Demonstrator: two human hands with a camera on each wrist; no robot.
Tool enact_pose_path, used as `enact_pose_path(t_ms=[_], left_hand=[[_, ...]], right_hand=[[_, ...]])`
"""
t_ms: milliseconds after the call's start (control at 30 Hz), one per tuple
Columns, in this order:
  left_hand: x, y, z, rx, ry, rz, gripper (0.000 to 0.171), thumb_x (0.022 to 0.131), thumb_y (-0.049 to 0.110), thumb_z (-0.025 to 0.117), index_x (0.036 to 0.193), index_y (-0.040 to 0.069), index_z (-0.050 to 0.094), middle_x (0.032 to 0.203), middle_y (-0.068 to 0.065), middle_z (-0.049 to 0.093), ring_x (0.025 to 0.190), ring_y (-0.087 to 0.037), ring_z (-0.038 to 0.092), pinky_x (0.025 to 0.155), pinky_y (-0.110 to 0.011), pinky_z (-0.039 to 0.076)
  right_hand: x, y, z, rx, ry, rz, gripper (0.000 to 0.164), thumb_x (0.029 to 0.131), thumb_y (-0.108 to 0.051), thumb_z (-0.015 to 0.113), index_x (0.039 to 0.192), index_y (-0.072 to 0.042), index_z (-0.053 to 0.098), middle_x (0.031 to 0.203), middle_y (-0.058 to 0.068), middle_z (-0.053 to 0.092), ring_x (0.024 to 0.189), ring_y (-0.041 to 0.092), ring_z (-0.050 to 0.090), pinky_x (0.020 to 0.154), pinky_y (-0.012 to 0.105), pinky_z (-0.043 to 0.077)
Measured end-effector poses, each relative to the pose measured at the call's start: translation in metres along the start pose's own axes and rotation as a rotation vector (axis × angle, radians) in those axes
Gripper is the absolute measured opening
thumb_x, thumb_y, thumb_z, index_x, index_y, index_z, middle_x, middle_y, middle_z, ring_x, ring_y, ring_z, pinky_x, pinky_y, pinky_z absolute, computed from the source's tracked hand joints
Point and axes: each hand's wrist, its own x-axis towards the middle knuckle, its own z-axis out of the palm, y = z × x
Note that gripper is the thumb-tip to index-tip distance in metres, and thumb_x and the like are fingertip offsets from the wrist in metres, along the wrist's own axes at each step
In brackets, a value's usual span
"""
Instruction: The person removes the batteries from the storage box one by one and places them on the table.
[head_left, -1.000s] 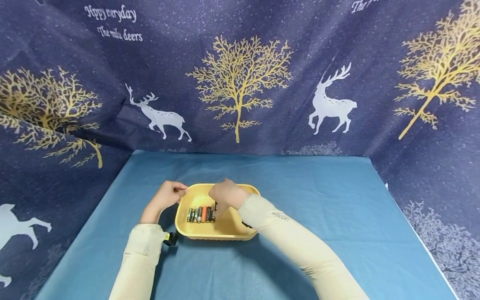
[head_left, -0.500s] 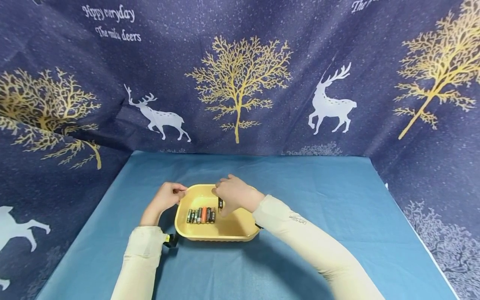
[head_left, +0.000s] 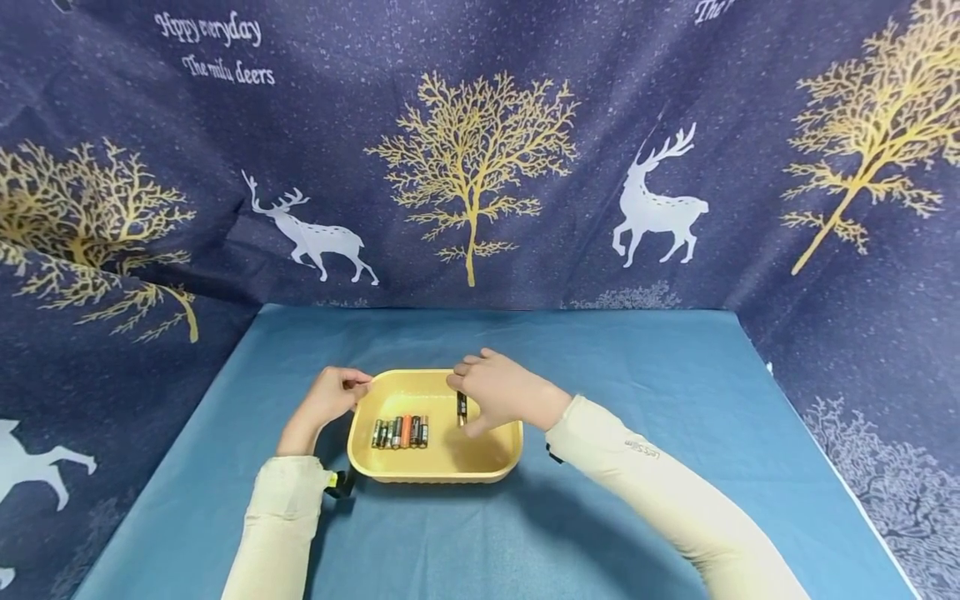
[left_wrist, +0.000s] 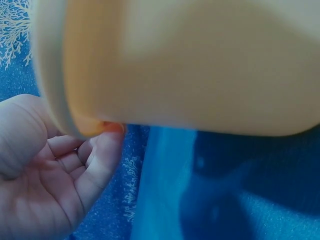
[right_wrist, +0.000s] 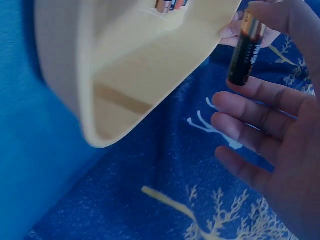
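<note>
In the head view, a shallow yellow plastic tray sits in the middle of the cloth. My left hand holds its far left corner by the rim; in the left wrist view a fingertip touches the tray's underside. Over the right half of the tray is my right hand. Between its thumb and a finger it pinches a black battery with a copper-coloured end, end to end, clearly seen in the right wrist view. A row of several batteries, one orange, lies side by side at the tray's left.
Blue cloth covers the table around the tray. A dark curtain printed with deer and trees hangs behind and at both sides. Small black wrist cameras are worn on the forearms, the left one close to the tray's front left corner.
My right hand has moved right, away from the row, carrying the pinched battery with it. The whole row now shows. My left hand keeps its place on the rim.
</note>
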Motion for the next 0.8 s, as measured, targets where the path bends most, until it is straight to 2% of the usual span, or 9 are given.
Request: enact_pose_path(t_ms=[333,433,567,800], left_hand=[[0.000,-0.001,-0.001,-0.020,-0.005,-0.003,0.021,0.094,0.001,0.058,0.108,-0.012,0.067,0.081,-0.018,0.066,0.058,-0.019,0.060,0.060,-0.044,0.056],[0.001,-0.002,0.000,-0.020,0.000,-0.002,0.021,0.094,0.000,0.057,0.108,-0.012,0.067,0.082,-0.018,0.066,0.058,-0.019,0.059,0.060,-0.045,0.056],[0.001,-0.002,0.000,-0.014,0.002,-0.009,0.021,0.094,0.001,0.057,0.109,-0.012,0.067,0.081,-0.016,0.065,0.059,-0.019,0.058,0.060,-0.045,0.055],[0.001,-0.002,0.001,-0.014,0.002,-0.015,0.022,0.094,0.001,0.056,0.109,-0.012,0.067,0.081,-0.015,0.065,0.059,-0.018,0.058,0.061,-0.046,0.055]], right_hand=[[-0.032,0.021,0.008,0.054,0.093,-0.015,0.045,0.073,-0.043,0.073,0.101,-0.011,0.060,0.087,-0.003,0.054,0.082,0.017,0.049,0.070,0.032,0.038],[-0.039,0.025,0.008,0.071,0.061,0.016,0.046,0.075,-0.043,0.073,0.105,-0.010,0.061,0.091,-0.002,0.057,0.086,0.018,0.051,0.073,0.034,0.040],[-0.048,0.031,0.008,0.073,0.003,0.070,0.052,0.077,-0.044,0.075,0.114,-0.010,0.062,0.101,0.000,0.061,0.096,0.020,0.055,0.084,0.041,0.045],[-0.063,0.046,0.024,0.068,0.022,0.091,0.053,0.075,-0.044,0.077,0.113,-0.010,0.063,0.102,0.001,0.063,0.095,0.021,0.056,0.081,0.042,0.046]])
